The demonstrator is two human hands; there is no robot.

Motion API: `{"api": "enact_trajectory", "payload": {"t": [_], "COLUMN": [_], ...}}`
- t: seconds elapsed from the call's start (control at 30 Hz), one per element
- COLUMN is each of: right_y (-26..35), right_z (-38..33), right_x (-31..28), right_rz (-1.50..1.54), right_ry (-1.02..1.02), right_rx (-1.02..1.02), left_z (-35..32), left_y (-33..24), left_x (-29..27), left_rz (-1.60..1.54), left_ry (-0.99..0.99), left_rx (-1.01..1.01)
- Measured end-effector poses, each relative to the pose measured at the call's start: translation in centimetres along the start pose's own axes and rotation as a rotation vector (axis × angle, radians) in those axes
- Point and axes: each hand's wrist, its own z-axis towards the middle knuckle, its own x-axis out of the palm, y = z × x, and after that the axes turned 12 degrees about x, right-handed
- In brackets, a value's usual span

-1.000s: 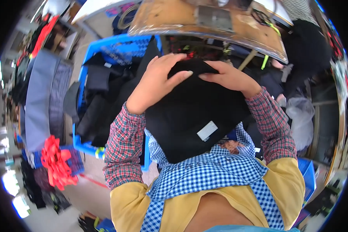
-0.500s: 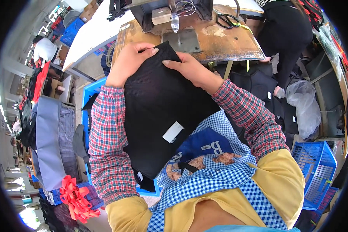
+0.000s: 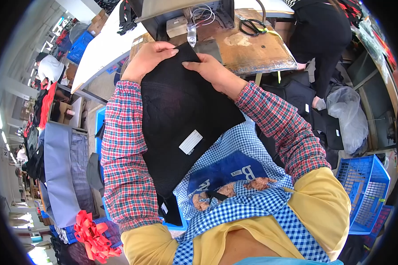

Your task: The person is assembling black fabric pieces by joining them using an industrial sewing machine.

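Both hands hold a black fabric panel [image 3: 181, 115] at its top edge: left hand [image 3: 148, 59] fingers curled over its corner, right hand [image 3: 208, 70] fingers pinching it. The worn wooden tabletop [image 3: 252, 48] lies just beyond the fingers.

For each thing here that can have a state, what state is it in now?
Black fabric piece: held up at its top edge, hanging over the lap.
Left hand: gripping the fabric.
Right hand: gripping the fabric.
Scissors: lying on the worktable.
Blue crate: looks empty.
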Motion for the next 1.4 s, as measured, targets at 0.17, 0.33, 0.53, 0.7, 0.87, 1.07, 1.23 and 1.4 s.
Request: {"api": "enact_trajectory", "payload": {"t": [0.17,0.33,0.53,0.7,0.87,1.07,1.23,1.4], "right_y": [0.0,0.2,0.8,7.0,8.5,4.6,1.6,5.5], "right_z": [-0.1,-0.9,-4.7,-11.1,-15.9,-16.5,-13.2,-10.1], "right_x": [-0.1,0.1,-2.8,-9.2,-15.1,-6.9,-6.6,-9.6], "right_rz": [0.016,0.011,-0.130,-0.806,-0.973,-1.201,-0.921,-0.815], "right_ry": [0.008,0.001,0.181,0.248,0.175,0.106,0.080,-0.083], "right_rx": [0.013,0.026,0.012,-0.109,0.002,-0.337,-0.304,-0.231], "left_z": [0.2,-0.5,-3.8,-7.5,-9.1,-7.5,-7.3,-8.3], "left_y": [0.3,-0.4,-3.6,-8.0,-7.8,-9.7,-9.8,-10.4], "left_x": [0.0,0.2,0.6,0.2,1.9,8.7,10.6,15.1], "left_rz": [-0.005,-0.041,0.054,0.247,-0.137,-0.132,-0.415,-0.501], "left_ry": [0.001,0.005,0.204,0.553,0.455,0.307,0.085,-0.157], "left_rx": [-0.005,0.018,0.092,-0.068,-0.185,0.031,-0.006,0.081]}}
